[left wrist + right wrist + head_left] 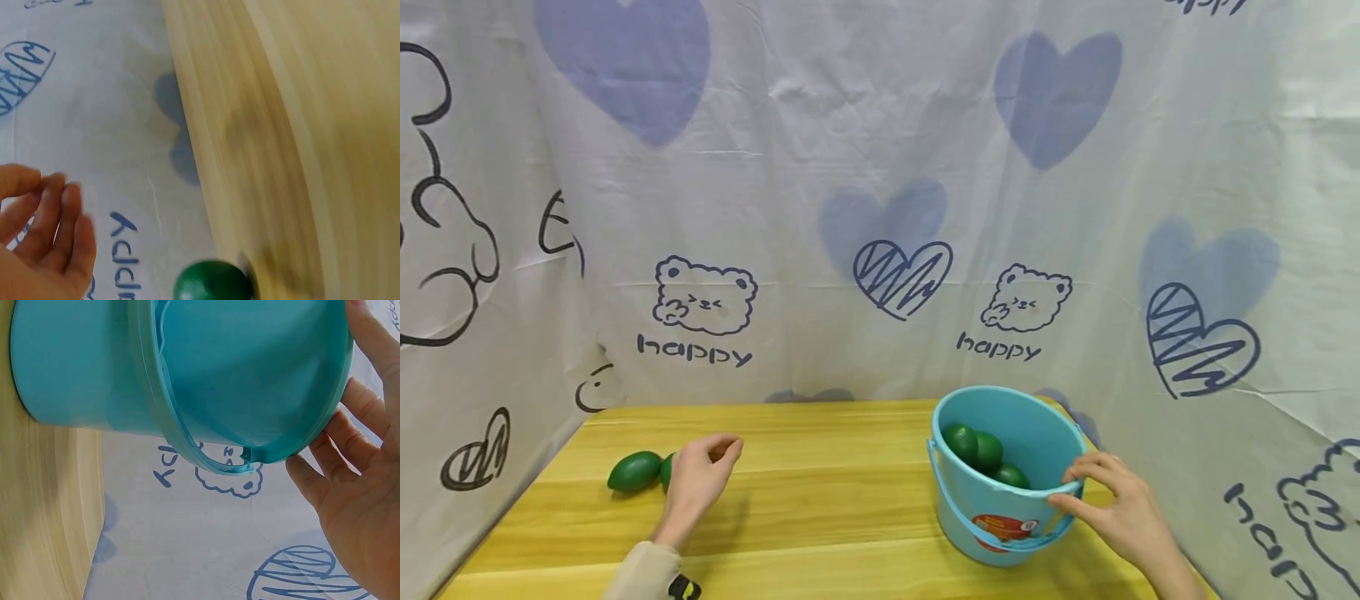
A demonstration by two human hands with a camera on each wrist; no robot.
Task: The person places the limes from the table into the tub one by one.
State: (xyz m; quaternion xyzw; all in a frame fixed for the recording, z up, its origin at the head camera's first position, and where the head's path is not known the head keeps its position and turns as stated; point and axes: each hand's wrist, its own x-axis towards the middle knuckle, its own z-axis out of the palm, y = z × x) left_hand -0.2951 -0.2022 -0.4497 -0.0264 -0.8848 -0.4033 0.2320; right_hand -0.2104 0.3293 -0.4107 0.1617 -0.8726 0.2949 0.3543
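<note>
A light blue bucket (1011, 521) stands upright at the right of the table, with several dark green lime-like fruits (990, 452) inside. At its near right rim, my right hand (1116, 504) grips the edge; the right wrist view shows its fingers (350, 440) along the rim. My left hand (700, 475) is over the left of the table with loosely bent fingers (53, 219) and nothing visible in it. Beside it lies one green fruit (635, 472). Another green fruit (666, 472) is partly hidden behind that hand; one green fruit (212, 282) also shows in the left wrist view.
The wooden table (820, 500) has a yellow grain. White cloth (820, 200) printed with hearts and bears hangs behind it and along both sides. The bucket's handle (970, 525) hangs down at its front.
</note>
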